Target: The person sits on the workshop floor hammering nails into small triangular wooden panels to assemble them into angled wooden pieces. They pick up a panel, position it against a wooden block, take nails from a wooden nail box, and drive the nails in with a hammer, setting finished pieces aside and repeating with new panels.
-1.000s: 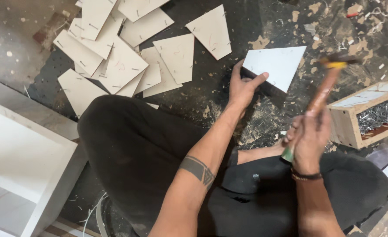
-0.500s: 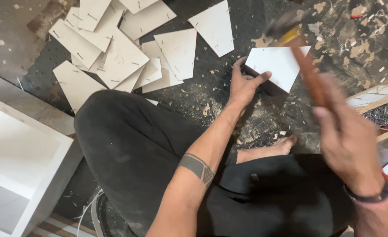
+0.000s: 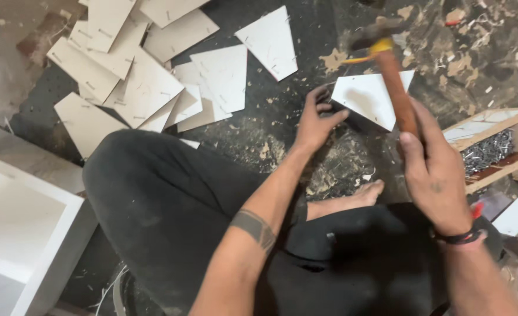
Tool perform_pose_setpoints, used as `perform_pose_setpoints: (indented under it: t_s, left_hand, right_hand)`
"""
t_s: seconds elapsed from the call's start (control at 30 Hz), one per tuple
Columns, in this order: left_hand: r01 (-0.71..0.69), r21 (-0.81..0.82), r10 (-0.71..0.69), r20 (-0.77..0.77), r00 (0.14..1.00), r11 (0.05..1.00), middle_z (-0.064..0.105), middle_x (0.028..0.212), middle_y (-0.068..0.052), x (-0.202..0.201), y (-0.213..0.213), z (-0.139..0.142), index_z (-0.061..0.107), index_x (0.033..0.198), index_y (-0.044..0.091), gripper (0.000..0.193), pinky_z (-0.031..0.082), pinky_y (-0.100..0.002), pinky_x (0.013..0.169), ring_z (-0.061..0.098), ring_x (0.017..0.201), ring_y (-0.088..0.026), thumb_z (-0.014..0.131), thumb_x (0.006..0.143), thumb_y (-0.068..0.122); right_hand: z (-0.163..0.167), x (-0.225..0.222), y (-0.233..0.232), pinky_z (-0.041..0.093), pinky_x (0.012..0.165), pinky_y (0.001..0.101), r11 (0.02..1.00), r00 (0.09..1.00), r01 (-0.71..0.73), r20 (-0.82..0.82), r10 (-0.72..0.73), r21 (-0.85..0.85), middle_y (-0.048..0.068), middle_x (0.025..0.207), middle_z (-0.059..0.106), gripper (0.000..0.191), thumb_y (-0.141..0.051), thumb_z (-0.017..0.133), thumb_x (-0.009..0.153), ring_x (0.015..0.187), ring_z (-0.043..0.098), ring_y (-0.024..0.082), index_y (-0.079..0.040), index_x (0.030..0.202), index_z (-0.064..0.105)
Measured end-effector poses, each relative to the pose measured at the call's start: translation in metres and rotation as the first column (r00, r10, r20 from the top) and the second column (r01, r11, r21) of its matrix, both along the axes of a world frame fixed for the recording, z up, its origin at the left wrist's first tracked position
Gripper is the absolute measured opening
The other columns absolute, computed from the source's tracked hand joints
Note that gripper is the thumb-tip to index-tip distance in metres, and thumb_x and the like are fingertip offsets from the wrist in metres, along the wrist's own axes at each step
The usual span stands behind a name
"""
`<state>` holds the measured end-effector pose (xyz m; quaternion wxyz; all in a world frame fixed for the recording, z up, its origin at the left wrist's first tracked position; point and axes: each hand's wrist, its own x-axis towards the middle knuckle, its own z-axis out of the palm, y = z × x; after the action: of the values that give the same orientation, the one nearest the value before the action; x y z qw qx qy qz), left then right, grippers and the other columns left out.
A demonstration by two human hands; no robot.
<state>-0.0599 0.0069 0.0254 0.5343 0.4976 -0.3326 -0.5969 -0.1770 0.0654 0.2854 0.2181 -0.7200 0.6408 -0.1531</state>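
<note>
Hammer (image 3: 388, 64), with its wooden handle and blurred dark head, stood raised over a white triangular panel (image 3: 369, 100) that lay on the littered dark floor (image 3: 270, 129). The right hand (image 3: 437, 172) had its fingers curled tight round the lower handle. The left hand (image 3: 316, 120) rested on the floor at the panel's left edge, fingers loosely spread and bent, the fingertips touching that edge; whether they pinched anything small could not be told. To the right of the hammer hand sat an open wooden box (image 3: 493, 149) holding a heap of small grey metal nails. A pile of similar pale cut panels (image 3: 142, 76) lay well apart at upper left, and a white cabinet (image 3: 19, 234) stood at lower left
</note>
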Motion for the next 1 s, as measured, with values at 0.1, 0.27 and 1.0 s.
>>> perform_pose_setpoints:
  t_s: [0.1, 0.27, 1.0]
  left_hand:
    - [0.064, -0.048, -0.066, -0.036, 0.997, 0.997, 0.056, 0.147, -0.015, 0.008, 0.003, 0.004, 0.037, 0.153, 0.007, 0.085, 0.056, -0.037, 0.094, 0.06, 0.113, -0.022, 0.075, 0.077, 0.001]
    - [0.135, -0.038, -0.13, 0.122, 0.984, 0.99, 0.061, 0.143, -0.009, 0.015, -0.007, 0.031, 0.039, 0.152, 0.016, 0.085, 0.056, -0.034, 0.094, 0.063, 0.103, -0.018, 0.074, 0.078, -0.006]
    - [0.596, -0.301, 0.106, 0.934, 0.34, 0.744, 0.065, 0.132, 0.0, 0.063, -0.031, 0.145, 0.05, 0.151, 0.02, 0.071, 0.04, -0.042, 0.107, 0.057, 0.122, -0.024, 0.083, 0.088, 0.012]
  right_hand:
    - [-0.02, -0.012, 0.014, 0.041, 0.057, 0.025, 0.956, 0.854, 0.218, 0.435, -0.285, 0.198, 0.004, 0.086, 0.053, 0.045, -0.021, 0.048, 0.116, 0.065, 0.047, 0.01, -0.007, 0.159, 0.045]
    - [-0.056, -0.034, 0.046, 0.037, 0.046, 0.0211, 0.893, 0.626, 0.341, 0.638, -0.448, 0.293, 0.002, 0.08, 0.051, 0.048, -0.019, 0.045, 0.112, 0.055, 0.044, 0.006, -0.004, 0.157, 0.038]
    - [-0.09, -0.019, 0.073, 0.037, 0.041, 0.0216, 0.792, 0.304, 0.326, 0.736, -0.605, 0.516, 0.003, 0.078, 0.053, 0.051, -0.022, 0.047, 0.106, 0.049, 0.043, 0.006, -0.009, 0.154, 0.038]
